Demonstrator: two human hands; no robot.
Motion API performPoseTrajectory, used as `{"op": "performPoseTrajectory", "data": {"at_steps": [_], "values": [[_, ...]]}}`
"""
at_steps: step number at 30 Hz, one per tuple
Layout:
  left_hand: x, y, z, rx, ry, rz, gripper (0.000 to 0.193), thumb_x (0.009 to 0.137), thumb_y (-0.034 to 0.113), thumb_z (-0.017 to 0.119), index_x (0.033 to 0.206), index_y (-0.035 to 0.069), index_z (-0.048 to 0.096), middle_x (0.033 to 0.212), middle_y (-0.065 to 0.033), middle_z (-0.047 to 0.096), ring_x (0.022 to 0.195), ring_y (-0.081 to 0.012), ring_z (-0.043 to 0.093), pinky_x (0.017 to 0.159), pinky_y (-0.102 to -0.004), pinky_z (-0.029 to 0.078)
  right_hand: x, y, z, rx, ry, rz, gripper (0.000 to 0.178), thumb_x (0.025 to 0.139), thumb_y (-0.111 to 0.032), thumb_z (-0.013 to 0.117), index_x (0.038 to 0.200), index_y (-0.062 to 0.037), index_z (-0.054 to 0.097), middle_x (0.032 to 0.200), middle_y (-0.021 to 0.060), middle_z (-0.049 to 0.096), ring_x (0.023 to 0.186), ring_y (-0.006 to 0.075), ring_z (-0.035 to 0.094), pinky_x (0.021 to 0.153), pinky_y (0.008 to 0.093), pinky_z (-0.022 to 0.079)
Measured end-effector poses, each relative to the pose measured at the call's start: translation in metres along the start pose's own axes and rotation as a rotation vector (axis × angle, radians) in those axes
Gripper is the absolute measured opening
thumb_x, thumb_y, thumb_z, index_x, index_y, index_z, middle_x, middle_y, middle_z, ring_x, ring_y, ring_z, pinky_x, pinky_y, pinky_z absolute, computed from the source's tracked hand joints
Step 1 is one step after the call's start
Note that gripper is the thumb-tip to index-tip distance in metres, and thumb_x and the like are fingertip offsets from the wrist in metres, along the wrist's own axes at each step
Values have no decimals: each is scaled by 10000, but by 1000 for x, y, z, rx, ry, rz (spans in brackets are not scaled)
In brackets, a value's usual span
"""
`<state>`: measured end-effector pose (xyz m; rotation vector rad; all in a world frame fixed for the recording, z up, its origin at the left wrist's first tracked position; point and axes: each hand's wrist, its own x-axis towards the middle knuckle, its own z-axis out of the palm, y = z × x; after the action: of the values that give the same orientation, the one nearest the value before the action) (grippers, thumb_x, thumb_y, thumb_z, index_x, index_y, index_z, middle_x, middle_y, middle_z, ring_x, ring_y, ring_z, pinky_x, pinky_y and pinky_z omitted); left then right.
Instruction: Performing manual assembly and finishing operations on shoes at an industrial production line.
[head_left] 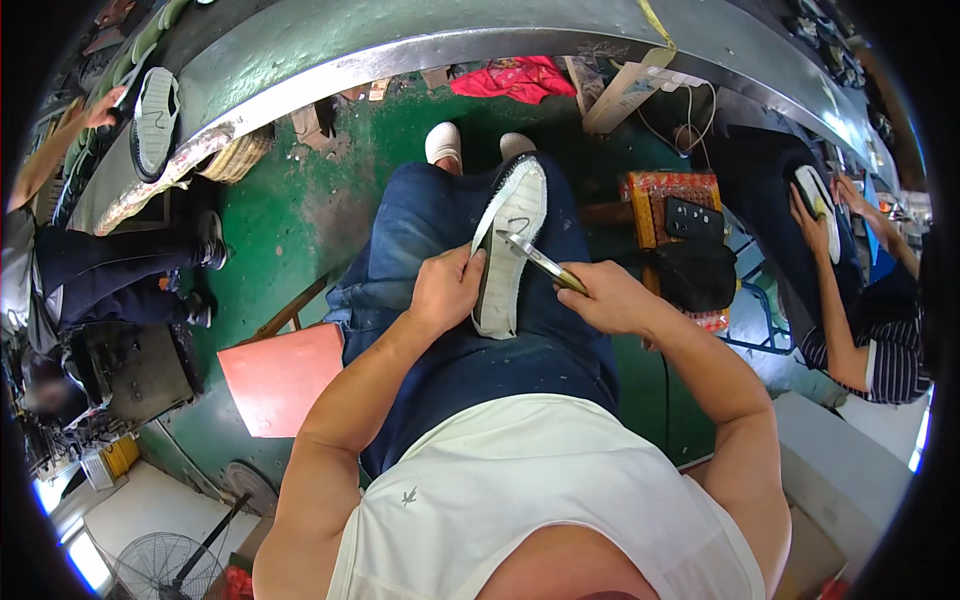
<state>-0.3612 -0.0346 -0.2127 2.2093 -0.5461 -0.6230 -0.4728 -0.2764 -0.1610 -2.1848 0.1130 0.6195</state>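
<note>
A shoe (507,290) lies bottom up across my jeans, its toe pointing away from me. Its underside is off-white with a stitched-looking rim, and a dark side shows along the left. My left hand (447,287) pinches the shoe's left edge near the middle. In my right hand (610,297) is a slim silver hand tool (537,260) with a yellow-green handle; its exact kind is unclear. The tool's tip meets or hovers just over the underside, below a small dark curved thread or mark (518,223).
A metal-edged bench (400,58) curves across the far side, with a red cloth (515,80) beneath. On the left are a pink board (280,380) and a fan (170,565). A phone (693,218) and black bag (695,275) sit at right. Co-workers handle shoes on both sides.
</note>
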Motion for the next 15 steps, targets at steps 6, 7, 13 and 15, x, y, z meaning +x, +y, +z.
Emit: {"op": "performPoseTrajectory", "data": {"at_steps": [6, 7, 13, 15], "values": [[-9, 2, 17, 116, 117, 267, 284, 995, 219, 556, 1083, -17, 687, 946, -234, 694, 847, -409, 681, 754, -474, 543, 27, -14, -42, 17, -337, 58, 229, 915, -233, 619, 957, -8, 633, 785, 122, 650, 674, 226, 640, 603, 414, 499], [-8, 2, 16, 54, 151, 316, 290, 998, 215, 552, 1079, -27, 689, 967, -230, 698, 881, -413, 681, 790, -464, 547, 35, -15, -52, -4, -409, 90, 233, 918, -240, 613, 936, -8, 629, 784, 125, 648, 672, 231, 637, 601, 410, 496], [35, -34, 39, -1325, -200, -359, 557, 1088, 358, 371, 1547, 44, 362, 1521, -95, 465, 1408, -223, 408, 1188, -355, 279, 45, -43, -47, -389, -264, 17, 303, 960, -278, 589, 998, 22, 600, 921, 256, 675, 893, 456, 654, 793, 544, 511], [39, -29, 31, -1329, -276, -246, 596, 1078, 387, 411, 1564, 51, 331, 1537, -90, 445, 1414, -216, 403, 1192, -349, 275, 43, -17, -18, -256, -111, 1, 270, 955, -260, 609, 999, 6, 624, 899, 242, 679, 893, 443, 661, 787, 529, 513]]}}
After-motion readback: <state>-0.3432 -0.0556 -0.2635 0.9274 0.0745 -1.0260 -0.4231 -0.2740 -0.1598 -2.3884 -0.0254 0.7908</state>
